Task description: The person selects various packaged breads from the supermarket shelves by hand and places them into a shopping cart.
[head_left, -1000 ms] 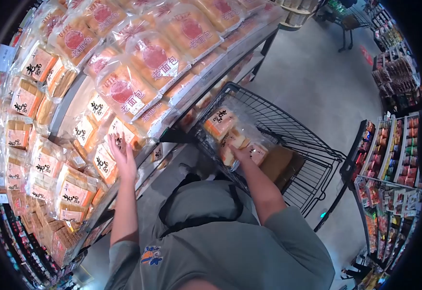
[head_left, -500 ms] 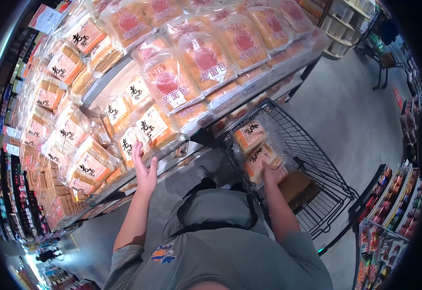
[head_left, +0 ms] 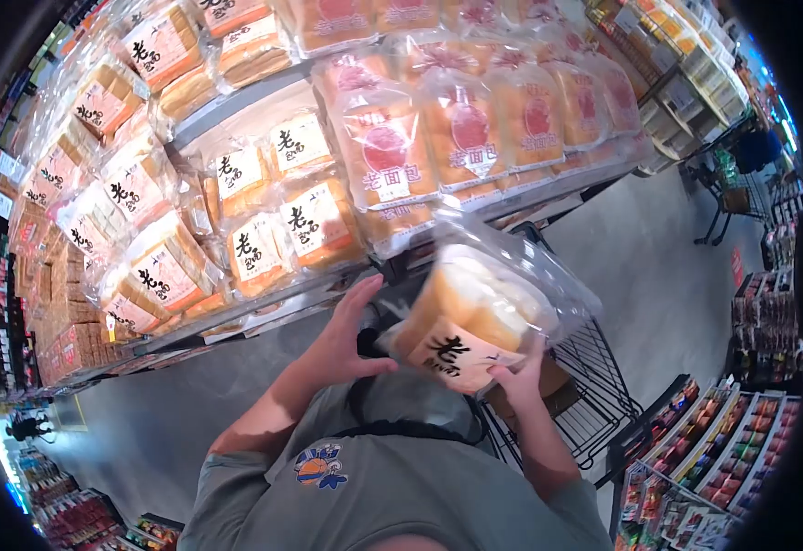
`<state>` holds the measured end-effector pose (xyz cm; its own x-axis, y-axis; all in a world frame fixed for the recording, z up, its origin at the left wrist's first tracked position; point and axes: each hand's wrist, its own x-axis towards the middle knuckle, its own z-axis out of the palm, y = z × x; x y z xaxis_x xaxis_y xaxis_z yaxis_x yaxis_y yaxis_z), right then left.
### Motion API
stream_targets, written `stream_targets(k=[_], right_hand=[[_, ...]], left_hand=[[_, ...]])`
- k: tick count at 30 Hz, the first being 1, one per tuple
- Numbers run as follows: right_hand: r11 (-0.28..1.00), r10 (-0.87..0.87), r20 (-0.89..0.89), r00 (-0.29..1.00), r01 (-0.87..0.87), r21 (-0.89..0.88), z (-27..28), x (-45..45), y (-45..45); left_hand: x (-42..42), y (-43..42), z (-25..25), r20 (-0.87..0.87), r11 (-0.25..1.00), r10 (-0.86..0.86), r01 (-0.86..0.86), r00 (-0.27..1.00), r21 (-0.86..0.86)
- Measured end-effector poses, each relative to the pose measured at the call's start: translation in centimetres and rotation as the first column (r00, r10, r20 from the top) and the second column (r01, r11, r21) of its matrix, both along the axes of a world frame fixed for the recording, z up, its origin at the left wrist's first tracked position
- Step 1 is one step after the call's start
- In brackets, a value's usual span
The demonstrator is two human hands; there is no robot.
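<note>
In my right hand [head_left: 523,375] is a clear-wrapped pack of bread [head_left: 470,317] with an orange and white label, gripped by its lower right side. The pack is lifted in front of my body, tilted, with its loose plastic end pointing up and right. My left hand [head_left: 351,342] is just left of the pack, fingers apart and holding nothing. Behind and below the bread stands a black wire shopping cart [head_left: 594,404]. A brown box [head_left: 553,393] shows inside it; the bread hides much of the cart's far end.
A display shelf [head_left: 503,209] runs across the front, stacked with similar bread packs [head_left: 317,220] on the left and red-printed bread bags [head_left: 385,151] in the middle. Grey floor [head_left: 636,248] lies beyond the cart. Another shelf of packaged goods [head_left: 723,441] stands at right.
My right hand has raised a bread pack up out of the cart towards my chest. My left hand has moved right and down, away from the shelf edge, to beside the pack.
</note>
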<state>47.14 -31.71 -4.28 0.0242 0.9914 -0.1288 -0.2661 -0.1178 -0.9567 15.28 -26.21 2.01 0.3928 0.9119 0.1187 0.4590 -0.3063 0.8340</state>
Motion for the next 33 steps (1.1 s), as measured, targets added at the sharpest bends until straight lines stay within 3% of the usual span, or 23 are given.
stream_targets(k=[2,3,4,6,7,8,9,11,12,14,15,17,19,24,28,29,31,33], right_hand=[[0.988,0.151,0.007,0.989,-0.151,0.040,1.6,-3.6,3.6],[0.977,0.200,-0.035,0.979,-0.196,0.078,2.9,-6.1,5.4],[0.964,0.248,-0.074,0.966,-0.238,0.116,4.5,-8.9,7.2],[0.948,0.293,-0.190,0.937,-0.259,0.184,7.2,-13.1,9.9],[0.910,0.405,-0.266,0.875,-0.357,0.211,7.8,-14.4,10.8],[0.909,0.395,-0.269,0.879,-0.331,0.252,7.4,-15.6,11.6],[0.904,0.388,-0.159,0.908,-0.341,0.258,7.9,-16.4,12.0],[0.878,0.356,0.030,0.934,-0.346,0.330,8.3,-17.4,12.8],[0.879,0.351,0.038,0.936,-0.343,0.330,8.0,-17.3,12.9],[0.820,0.525,0.129,0.841,-0.541,0.185,6.9,-16.2,12.4],[0.841,0.507,0.107,0.855,-0.518,0.156,6.0,-16.1,11.8],[0.850,0.503,0.193,0.843,-0.523,0.069,5.1,-15.1,10.6],[0.857,0.498,0.274,0.823,-0.514,-0.012,3.7,-13.7,9.2],[0.929,0.291,0.178,0.940,-0.233,-0.288,-1.8,-9.0,4.5],[0.925,0.082,0.183,0.980,-0.006,-0.379,-6.9,-4.6,0.4],[0.913,0.055,0.221,0.974,0.041,-0.407,-8.0,-3.6,-0.4],[0.886,-0.002,0.269,0.963,0.126,-0.447,-10.5,-1.6,-2.4],[0.782,-0.104,0.164,0.981,0.182,-0.596,-13.4,1.0,-4.3]], left_hand=[[-1.8,1.0,-0.6,0.184,0.988,-0.036,0.063,0.982,-0.143],[-2.6,1.6,-0.7,0.406,0.978,-0.017,0.100,0.914,-0.184],[-3.7,2.0,-0.9,0.415,0.979,-0.023,0.105,0.909,-0.175],[-7.1,2.5,-2.2,0.650,0.886,0.294,0.054,0.701,-0.460],[-10.4,2.6,-5.5,0.702,0.883,0.343,0.041,0.625,-0.468],[-13.1,2.7,-8.4,0.745,0.878,0.389,0.028,0.542,-0.478],[-13.8,3.4,-7.7,0.751,0.880,0.385,0.031,0.537,-0.474],[-15.2,5.6,-6.5,0.760,0.767,0.614,0.068,0.215,-0.639],[-16.1,7.2,-6.5,0.763,0.768,0.610,0.077,0.213,-0.636],[-18.4,11.3,-6.5,0.737,0.775,0.628,-0.114,0.249,-0.621],[-19.0,13.1,-6.5,0.738,0.775,0.627,-0.104,0.250,-0.623],[-19.9,16.3,-6.4,0.606,0.668,0.744,-0.314,0.282,-0.675],[-21.1,18.9,-7.2,0.594,0.677,0.732,-0.266,0.332,-0.686],[-22.7,25.3,-9.9,0.670,0.722,0.626,0.028,0.399,-0.692],[-21.5,28.0,-10.3,0.621,0.740,0.610,-0.074,0.493,-0.668],[-20.3,27.8,-9.5,0.558,0.728,0.645,-0.199,0.523,-0.656],[-20.2,28.6,-10.5,0.551,0.740,0.626,-0.199,0.552,-0.642],[-19.3,28.9,-11.2,0.569,0.758,0.603,-0.178,0.559,-0.628]])
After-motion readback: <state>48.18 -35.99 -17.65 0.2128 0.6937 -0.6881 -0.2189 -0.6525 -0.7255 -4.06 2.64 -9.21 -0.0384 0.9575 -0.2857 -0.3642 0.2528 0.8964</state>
